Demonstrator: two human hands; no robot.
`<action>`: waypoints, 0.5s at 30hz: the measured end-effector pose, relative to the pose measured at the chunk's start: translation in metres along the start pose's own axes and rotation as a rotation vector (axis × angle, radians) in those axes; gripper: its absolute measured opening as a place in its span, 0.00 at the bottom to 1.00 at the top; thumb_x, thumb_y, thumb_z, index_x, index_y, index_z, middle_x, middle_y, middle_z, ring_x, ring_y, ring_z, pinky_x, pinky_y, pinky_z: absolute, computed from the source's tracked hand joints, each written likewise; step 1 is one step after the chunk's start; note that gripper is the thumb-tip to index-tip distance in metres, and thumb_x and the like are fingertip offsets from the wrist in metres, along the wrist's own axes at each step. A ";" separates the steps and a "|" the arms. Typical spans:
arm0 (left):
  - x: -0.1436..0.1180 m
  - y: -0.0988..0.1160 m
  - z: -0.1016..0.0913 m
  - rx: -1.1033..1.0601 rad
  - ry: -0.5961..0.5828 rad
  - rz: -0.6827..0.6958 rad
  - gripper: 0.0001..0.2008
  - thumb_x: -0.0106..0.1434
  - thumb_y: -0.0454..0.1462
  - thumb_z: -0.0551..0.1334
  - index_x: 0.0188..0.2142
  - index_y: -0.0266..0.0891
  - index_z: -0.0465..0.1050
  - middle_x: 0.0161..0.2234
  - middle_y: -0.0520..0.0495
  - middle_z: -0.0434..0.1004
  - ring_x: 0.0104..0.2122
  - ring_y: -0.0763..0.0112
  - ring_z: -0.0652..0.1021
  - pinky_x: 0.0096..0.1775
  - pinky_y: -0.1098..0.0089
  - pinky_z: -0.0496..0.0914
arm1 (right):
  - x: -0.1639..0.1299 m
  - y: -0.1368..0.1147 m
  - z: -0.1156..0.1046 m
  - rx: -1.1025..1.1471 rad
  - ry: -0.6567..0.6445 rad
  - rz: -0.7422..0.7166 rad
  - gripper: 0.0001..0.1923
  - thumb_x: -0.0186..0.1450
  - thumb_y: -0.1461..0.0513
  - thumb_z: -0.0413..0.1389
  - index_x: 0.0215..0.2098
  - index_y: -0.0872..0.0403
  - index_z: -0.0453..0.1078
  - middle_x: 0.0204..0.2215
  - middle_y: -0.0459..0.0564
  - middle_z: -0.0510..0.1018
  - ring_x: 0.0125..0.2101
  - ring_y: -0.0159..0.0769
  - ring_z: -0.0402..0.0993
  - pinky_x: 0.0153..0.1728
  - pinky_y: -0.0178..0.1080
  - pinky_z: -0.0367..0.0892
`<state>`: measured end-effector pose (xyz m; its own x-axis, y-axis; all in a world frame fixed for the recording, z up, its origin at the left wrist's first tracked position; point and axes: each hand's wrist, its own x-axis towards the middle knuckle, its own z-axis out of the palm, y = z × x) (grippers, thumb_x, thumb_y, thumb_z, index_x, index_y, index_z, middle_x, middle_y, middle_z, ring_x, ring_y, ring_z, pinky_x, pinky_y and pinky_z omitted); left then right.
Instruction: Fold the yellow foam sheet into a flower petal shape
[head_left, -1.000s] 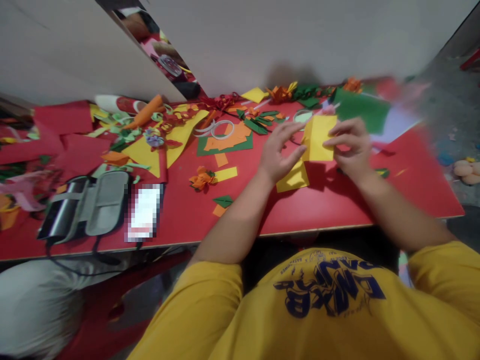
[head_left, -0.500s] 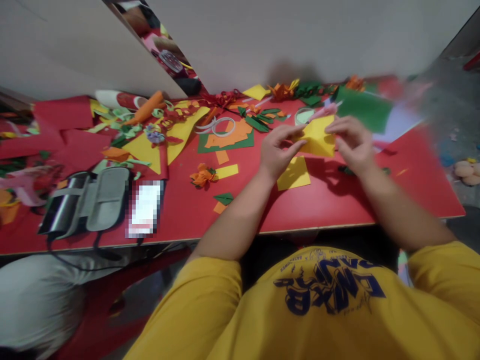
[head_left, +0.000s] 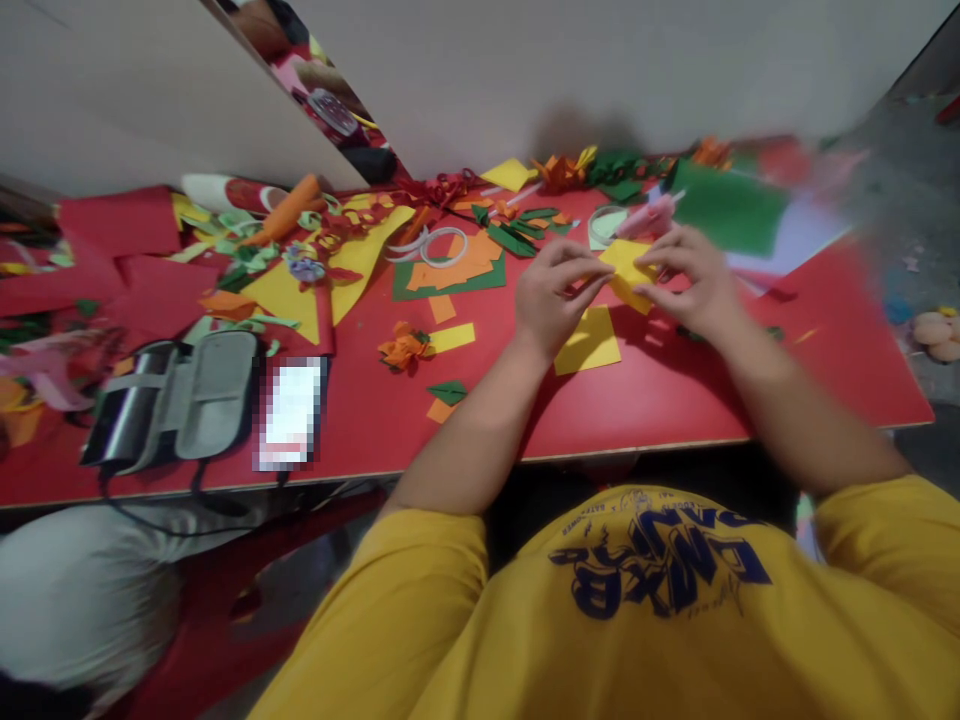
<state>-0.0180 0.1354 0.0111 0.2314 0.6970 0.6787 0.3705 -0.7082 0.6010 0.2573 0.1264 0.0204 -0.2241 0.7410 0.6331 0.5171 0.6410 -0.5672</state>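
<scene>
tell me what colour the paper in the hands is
Yellow. The paper is pinched between the left hand and right hand; the head view shows it.

— What colour is the paper piece (head_left: 626, 262) between the hands?
— Yellow, the same yellow as the paper square (head_left: 588, 342) lying flat just below it.
— And the table (head_left: 675, 400)?
— Red all over, with a pale edge.
— The big sheet (head_left: 724, 208) at the far right?
— Dark green. Another green sheet (head_left: 448, 283) sits farther left, with orange paper (head_left: 457, 265) on top.
— The case (head_left: 187, 400)?
— Grey, with black trim.
— The shirt (head_left: 637, 620)?
— Yellow, printed with dark blue lettering.
— The small folded flower (head_left: 403, 350)?
— Orange.
</scene>
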 end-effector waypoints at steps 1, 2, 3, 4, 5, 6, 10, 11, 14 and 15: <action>0.000 -0.001 0.001 -0.010 0.006 -0.011 0.24 0.81 0.63 0.68 0.50 0.52 0.96 0.47 0.43 0.88 0.47 0.63 0.86 0.40 0.67 0.80 | 0.000 -0.001 0.001 0.008 0.007 0.009 0.13 0.69 0.47 0.77 0.45 0.42 0.88 0.46 0.51 0.86 0.46 0.48 0.82 0.49 0.52 0.85; 0.000 -0.001 0.002 -0.020 0.015 -0.025 0.24 0.80 0.64 0.69 0.50 0.52 0.96 0.47 0.43 0.88 0.48 0.62 0.86 0.40 0.67 0.81 | 0.000 -0.001 0.002 0.025 0.016 0.019 0.11 0.70 0.48 0.76 0.45 0.42 0.88 0.45 0.51 0.86 0.46 0.49 0.83 0.49 0.52 0.85; 0.000 -0.002 0.004 -0.032 0.029 -0.038 0.25 0.80 0.64 0.70 0.49 0.52 0.96 0.47 0.43 0.89 0.48 0.62 0.86 0.41 0.67 0.81 | 0.000 -0.002 0.003 0.050 0.026 0.028 0.10 0.71 0.48 0.76 0.45 0.42 0.88 0.45 0.51 0.86 0.46 0.48 0.83 0.49 0.52 0.85; 0.000 -0.002 0.005 -0.042 0.043 -0.047 0.24 0.79 0.64 0.70 0.49 0.52 0.96 0.47 0.43 0.89 0.49 0.61 0.87 0.41 0.66 0.81 | 0.000 -0.003 0.004 0.083 0.035 0.036 0.10 0.71 0.49 0.76 0.45 0.42 0.88 0.44 0.50 0.86 0.46 0.48 0.83 0.49 0.52 0.85; 0.000 -0.002 0.005 -0.046 0.052 -0.048 0.24 0.79 0.64 0.70 0.49 0.52 0.96 0.47 0.44 0.89 0.49 0.61 0.87 0.42 0.65 0.81 | -0.001 -0.004 0.004 0.120 0.044 0.043 0.11 0.71 0.48 0.77 0.46 0.42 0.88 0.45 0.50 0.86 0.46 0.47 0.83 0.49 0.51 0.85; 0.000 -0.003 0.006 -0.041 0.057 -0.039 0.24 0.79 0.64 0.70 0.49 0.52 0.96 0.47 0.44 0.89 0.49 0.61 0.87 0.44 0.64 0.81 | 0.000 -0.005 0.005 0.158 0.051 0.054 0.13 0.70 0.48 0.78 0.47 0.42 0.87 0.46 0.50 0.85 0.47 0.46 0.83 0.49 0.50 0.85; 0.001 -0.003 0.003 0.072 0.046 0.031 0.23 0.81 0.63 0.68 0.50 0.54 0.96 0.45 0.45 0.90 0.50 0.58 0.87 0.59 0.53 0.81 | 0.000 -0.008 0.005 0.245 0.039 0.109 0.19 0.67 0.47 0.81 0.49 0.43 0.85 0.50 0.50 0.84 0.49 0.44 0.84 0.50 0.47 0.85; 0.001 -0.003 0.002 0.107 0.039 0.044 0.23 0.81 0.63 0.68 0.49 0.54 0.95 0.45 0.45 0.90 0.50 0.57 0.87 0.61 0.51 0.80 | 0.000 -0.009 0.004 0.247 0.038 0.114 0.17 0.68 0.47 0.80 0.48 0.43 0.85 0.48 0.50 0.84 0.49 0.45 0.85 0.50 0.48 0.85; 0.001 -0.004 0.000 0.165 0.017 0.069 0.23 0.81 0.63 0.67 0.49 0.54 0.95 0.44 0.46 0.91 0.49 0.57 0.86 0.62 0.49 0.78 | 0.001 -0.012 0.002 0.241 0.084 0.081 0.11 0.73 0.49 0.75 0.45 0.44 0.85 0.43 0.50 0.86 0.46 0.45 0.85 0.51 0.50 0.85; 0.001 -0.004 0.000 0.172 0.012 0.075 0.23 0.82 0.63 0.67 0.49 0.54 0.95 0.44 0.46 0.91 0.49 0.57 0.86 0.62 0.49 0.78 | 0.001 -0.014 0.001 0.232 0.099 0.062 0.10 0.74 0.49 0.74 0.45 0.44 0.85 0.43 0.50 0.86 0.45 0.45 0.85 0.50 0.50 0.85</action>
<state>-0.0194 0.1387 0.0096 0.2540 0.6405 0.7247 0.5010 -0.7281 0.4679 0.2490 0.1189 0.0283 -0.1104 0.7642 0.6355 0.3215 0.6325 -0.7047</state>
